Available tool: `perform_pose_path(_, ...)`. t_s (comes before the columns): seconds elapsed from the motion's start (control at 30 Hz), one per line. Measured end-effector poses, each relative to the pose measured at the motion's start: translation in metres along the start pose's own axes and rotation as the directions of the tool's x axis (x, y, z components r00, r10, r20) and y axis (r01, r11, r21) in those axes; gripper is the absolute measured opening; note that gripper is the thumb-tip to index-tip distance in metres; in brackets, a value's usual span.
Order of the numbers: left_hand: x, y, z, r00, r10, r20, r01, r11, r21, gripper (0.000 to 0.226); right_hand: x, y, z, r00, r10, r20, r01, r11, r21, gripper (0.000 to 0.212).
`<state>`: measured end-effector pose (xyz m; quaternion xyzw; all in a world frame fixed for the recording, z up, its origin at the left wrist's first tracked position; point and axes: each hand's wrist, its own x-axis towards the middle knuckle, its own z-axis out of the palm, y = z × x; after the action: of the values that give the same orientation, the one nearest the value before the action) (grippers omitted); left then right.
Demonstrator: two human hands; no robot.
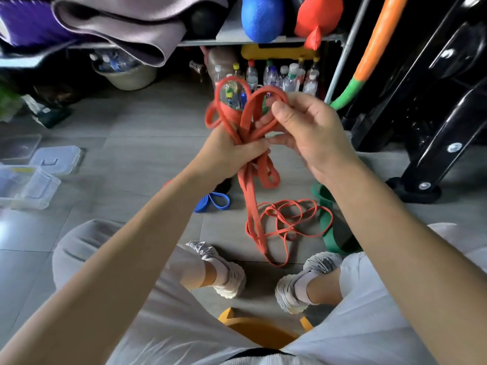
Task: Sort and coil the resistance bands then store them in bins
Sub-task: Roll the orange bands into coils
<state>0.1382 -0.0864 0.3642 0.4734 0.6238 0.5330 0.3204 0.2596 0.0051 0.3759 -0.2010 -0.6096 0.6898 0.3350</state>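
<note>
My left hand grips a bundle of red resistance band loops held up in front of me. My right hand pinches one of the upper loops beside it. The band's loose end hangs down to the floor. A thinner red band lies tangled on the tiles below. A blue band lies folded on the floor left of it, and a green band lies to the right by my knee. Clear plastic bins stand on the floor at the left.
Shelving at the back holds mats, a blue ball and a red bag. Several bottles crowd the floor under it. A black machine frame stands at the right. My feet and an orange stool are below.
</note>
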Motion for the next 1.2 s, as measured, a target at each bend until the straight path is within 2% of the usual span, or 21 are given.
perform_pose_path(0.07,0.005,0.0,-0.005,0.983,0.014,0.185,-0.041,0.989,0.142,0.021,0.002,0.002,-0.006,0.999,-0.052,-0.014,0.05,0.994,-0.1,0.006)
perform_pose_path(0.1,0.005,-0.005,-0.006,0.976,-0.028,0.216,-0.018,0.977,0.211,0.017,0.0,0.007,-0.009,0.998,-0.067,-0.013,0.063,0.979,-0.192,0.007)
perform_pose_path(0.13,0.004,-0.014,-0.008,0.981,-0.095,0.171,0.039,0.953,0.302,0.021,-0.002,0.014,-0.014,0.998,-0.06,-0.011,0.055,0.957,-0.284,0.007)
perform_pose_path(0.17,0.002,-0.026,-0.012,0.983,-0.17,0.064,0.129,0.901,0.414,0.034,-0.005,0.024,-0.019,0.999,-0.031,-0.02,0.022,0.93,-0.368,0.006)
perform_pose_path(0.23,-0.008,-0.047,-0.02,0.935,-0.33,-0.128,0.34,0.739,0.582,0.057,-0.016,0.048,-0.031,0.993,0.069,-0.094,-0.108,0.853,-0.511,0.01)
perform_pose_path(0.27,-0.015,-0.054,-0.022,0.914,-0.38,-0.144,0.382,0.683,0.623,0.065,-0.022,0.063,-0.039,0.983,0.129,-0.132,-0.183,0.787,-0.59,0.014)
perform_pose_path(0.3,-0.02,-0.06,-0.024,0.905,-0.404,-0.132,0.388,0.661,0.642,0.068,-0.03,0.076,-0.047,0.968,0.2,-0.15,-0.248,0.691,-0.679,0.018)
perform_pose_path(0.37,-0.026,-0.064,-0.026,0.93,-0.353,-0.105,0.334,0.689,0.643,0.062,-0.043,0.097,-0.057,0.918,0.366,-0.152,-0.33,0.494,-0.804,0.021)
perform_pose_path(0.4,-0.027,-0.064,-0.024,0.948,-0.297,-0.111,0.296,0.701,0.649,0.05,-0.049,0.105,-0.058,0.886,0.44,-0.147,-0.357,0.446,-0.821,0.016)
perform_pose_path(0.43,-0.027,-0.062,-0.023,0.963,-0.238,-0.123,0.258,0.704,0.662,0.036,-0.052,0.11,-0.057,0.861,0.489,-0.138,-0.378,0.433,-0.818,0.025)
perform_pose_path(0.47,-0.027,-0.059,-0.021,0.976,-0.183,-0.118,0.213,0.698,0.684,0.026,-0.054,0.112,-0.054,0.855,0.501,-0.133,-0.384,0.44,-0.812,0.04)
perform_pose_path(0.53,-0.027,-0.053,-0.016,0.993,-0.115,-0.038,0.107,0.687,0.719,0.017,-0.053,0.107,-0.046,0.903,0.418,-0.1,-0.319,0.498,-0.806,0.053)
perform_pose_path(0.6,-0.029,-0.047,-0.01,0.993,-0.081,0.091,-0.005,0.715,0.699,0.012,-0.05,0.097,-0.036,0.956,0.292,-0.037,-0.215,0.604,-0.768,0.054)
perform_pose_path(0.67,-0.032,-0.041,-0.006,0.981,-0.035,0.189,-0.099,0.755,0.649,0.009,-0.049,0.088,-0.028,0.97,0.238,0.041,-0.132,0.665,-0.735,0.053)
perform_pose_path(0.73,-0.033,-0.034,-0.005,0.983,0.011,0.185,-0.126,0.776,0.619,0.009,-0.049,0.083,-0.022,0.97,0.216,0.109,-0.07,0.684,-0.726,0.042)
perform_pose_path(0.83,-0.032,-0.02,-0.006,0.99,-0.019,0.139,-0.057,0.85,0.523,0.012,-0.05,0.078,-0.017,0.979,0.151,0.14,-0.029,0.775,-0.631,0.016)
perform_pose_path(0.93,-0.037,-0.009,-0.002,0.99,-0.078,0.115,0.029,0.924,0.382,0.022,-0.054,0.075,-0.013,0.983,0.127,0.132,-0.041,0.855,-0.517,0.02)
perform_pose_path(1.0,-0.043,-0.006,0.001,0.987,-0.133,0.093,0.121,0.985,0.122,0.024,-0.056,0.074,-0.012,0.984,0.114,0.139,-0.035,0.88,-0.474,0.022)
perform_pose_path(1.1,-0.05,-0.008,0.0,0.982,-0.18,0.055,0.185,0.974,-0.129,0.023,-0.056,0.075,-0.015,0.99,0.065,0.127,0.006,0.868,-0.497,0.029)
perform_pose_path(1.17,-0.053,-0.014,-0.004,0.975,-0.221,0.001,0.218,0.96,-0.174,0.022,-0.055,0.076,-0.017,0.991,0.088,0.098,-0.03,0.878,-0.478,0.019)
perform_pose_path(1.2,-0.054,-0.018,-0.005,0.969,-0.245,-0.024,0.24,0.96,-0.142,0.021,-0.055,0.076,-0.017,0.989,0.123,0.082,-0.075,0.895,-0.439,0.017)
